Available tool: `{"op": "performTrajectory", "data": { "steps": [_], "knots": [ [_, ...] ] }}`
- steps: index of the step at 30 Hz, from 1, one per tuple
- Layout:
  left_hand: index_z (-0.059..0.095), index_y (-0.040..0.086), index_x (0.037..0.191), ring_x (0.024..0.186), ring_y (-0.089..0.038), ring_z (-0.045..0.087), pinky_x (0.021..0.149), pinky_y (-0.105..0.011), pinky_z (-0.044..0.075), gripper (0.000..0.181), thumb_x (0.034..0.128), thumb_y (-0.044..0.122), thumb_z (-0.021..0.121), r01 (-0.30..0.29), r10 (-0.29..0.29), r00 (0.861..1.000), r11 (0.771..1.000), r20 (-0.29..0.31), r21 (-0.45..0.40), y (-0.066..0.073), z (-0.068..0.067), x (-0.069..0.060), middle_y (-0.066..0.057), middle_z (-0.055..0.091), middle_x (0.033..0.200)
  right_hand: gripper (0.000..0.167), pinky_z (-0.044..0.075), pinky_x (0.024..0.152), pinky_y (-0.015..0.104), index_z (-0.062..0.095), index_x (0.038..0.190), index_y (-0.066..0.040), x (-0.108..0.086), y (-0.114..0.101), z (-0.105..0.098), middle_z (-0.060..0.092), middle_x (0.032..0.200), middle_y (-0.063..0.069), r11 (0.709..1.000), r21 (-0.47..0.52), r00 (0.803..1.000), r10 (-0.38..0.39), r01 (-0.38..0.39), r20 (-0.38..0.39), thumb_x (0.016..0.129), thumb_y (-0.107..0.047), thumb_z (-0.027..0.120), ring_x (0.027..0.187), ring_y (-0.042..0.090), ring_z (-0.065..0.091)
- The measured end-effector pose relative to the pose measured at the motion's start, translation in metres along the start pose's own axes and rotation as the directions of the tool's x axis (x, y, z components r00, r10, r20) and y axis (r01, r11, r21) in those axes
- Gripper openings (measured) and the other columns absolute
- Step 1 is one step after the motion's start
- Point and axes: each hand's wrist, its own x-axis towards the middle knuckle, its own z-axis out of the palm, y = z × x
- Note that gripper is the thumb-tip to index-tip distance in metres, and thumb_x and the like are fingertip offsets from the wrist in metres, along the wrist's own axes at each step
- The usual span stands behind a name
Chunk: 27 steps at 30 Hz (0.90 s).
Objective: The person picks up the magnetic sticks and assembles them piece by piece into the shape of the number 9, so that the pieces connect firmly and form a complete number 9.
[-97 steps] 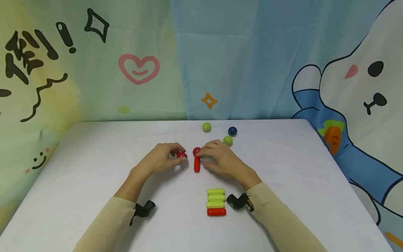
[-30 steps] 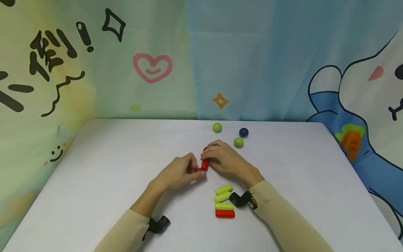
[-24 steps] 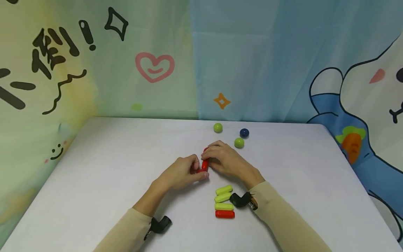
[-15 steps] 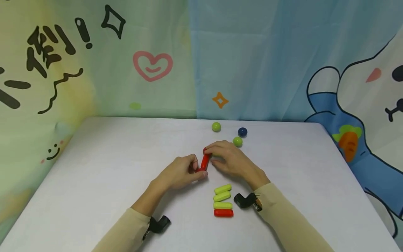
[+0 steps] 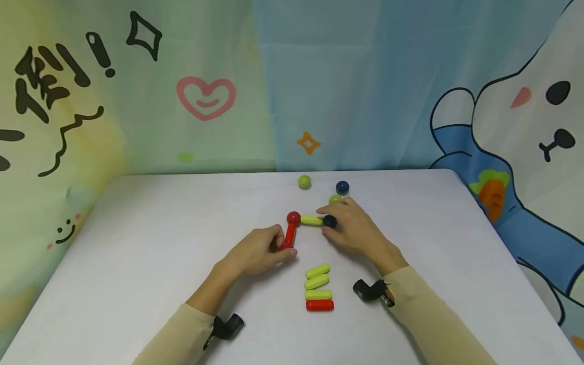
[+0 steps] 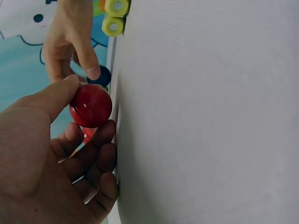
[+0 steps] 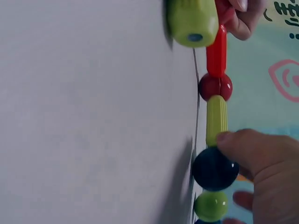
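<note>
L hand (image 5: pixel 255 249) pinches near red ball (image 6: pixel 91 106) while R hand (image 5: pixel 358 230), now shifted right off far red ball (image 5: pixel 293 218), straddles navy ball (image 5: pixel 330 221) w/ fingers loosely parted (contact unclear from here), exposing lime rod (image 5: pixel 311 220) betw. latter two balls, so linkup prob. made.

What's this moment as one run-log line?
left hand: pinches red ball; right hand: at dark blue ball, grip unclear; between: red rod, second red ball, yellow-green rod
</note>
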Motion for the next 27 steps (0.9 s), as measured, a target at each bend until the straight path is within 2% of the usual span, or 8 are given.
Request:
{"op": "performTrajectory", "data": {
  "steps": [2,5,11,16,22,27],
  "knots": [
    [0.054,0.017,0.087,0.063,-0.007,0.046,0.058,-0.024,0.036,0.033,0.0935,0.043,0.073,0.005,-0.005,1.0,1.0,0.0,0.007,0.0,-0.001,-0.001,0.007,0.047,0.067,0.04,0.05,0.095,0.046,0.071,0.126,-0.011,-0.003,0.001,-0.001,0.072,0.122,0.006,0.999,-0.004,0.999,0.042,-0.042,0.004,0.088,-0.02,0.081,0.108,0.028,0.058],
    [0.054,0.017,0.087,0.063,-0.007,0.046,0.058,-0.024,0.036,0.033,0.0934,0.044,0.073,-0.003,0.003,1.0,1.0,-0.003,0.017,0.001,-0.001,0.0,0.007,0.047,0.066,0.039,0.053,0.09,0.044,0.069,0.126,-0.009,-0.007,0.002,-0.001,0.069,0.122,0.008,0.996,0.045,0.996,0.081,-0.082,0.024,0.089,-0.017,0.08,0.101,0.025,0.061],
    [0.053,0.018,0.085,0.061,-0.006,0.044,0.057,-0.023,0.034,0.036,0.0927,0.046,0.074,-0.017,0.018,1.0,0.999,-0.007,0.039,0.003,0.002,0.004,0.008,0.045,0.065,0.037,0.054,0.083,0.038,0.067,0.127,-0.007,-0.009,0.006,0.0,0.068,0.115,0.006,0.987,0.124,0.993,0.096,-0.104,0.065,0.092,-0.012,0.077,0.091,0.019,0.059],
    [0.052,0.019,0.085,0.061,-0.006,0.044,0.057,-0.023,0.033,0.037,0.0926,0.048,0.074,-0.021,0.021,1.0,0.999,-0.012,0.049,0.004,0.003,0.012,0.008,0.045,0.065,0.037,0.055,0.082,0.038,0.068,0.127,-0.007,-0.005,0.008,0.0,0.066,0.113,0.007,0.985,0.147,0.995,0.089,-0.094,0.041,0.092,-0.011,0.077,0.09,0.019,0.06],
    [0.052,0.019,0.087,0.061,-0.007,0.045,0.057,-0.023,0.035,0.037,0.0917,0.048,0.075,-0.03,0.031,0.999,0.998,-0.019,0.048,0.004,0.002,0.016,0.006,0.046,0.066,0.036,0.054,0.083,0.04,0.069,0.126,-0.007,0.001,0.012,0.002,0.061,0.119,0.01,0.986,0.158,0.998,0.056,-0.053,-0.016,0.092,-0.009,0.077,0.092,0.022,0.059],
    [0.052,0.019,0.086,0.063,-0.007,0.045,0.057,-0.023,0.035,0.037,0.0916,0.047,0.075,-0.041,0.041,0.999,0.999,-0.018,0.032,0.002,0.004,0.017,0.007,0.047,0.066,0.037,0.055,0.084,0.039,0.068,0.129,-0.006,0.003,0.012,0.008,0.065,0.117,0.007,0.982,0.172,0.996,0.087,-0.083,-0.017,0.093,-0.009,0.075,0.093,0.02,0.062]
  ]
}}
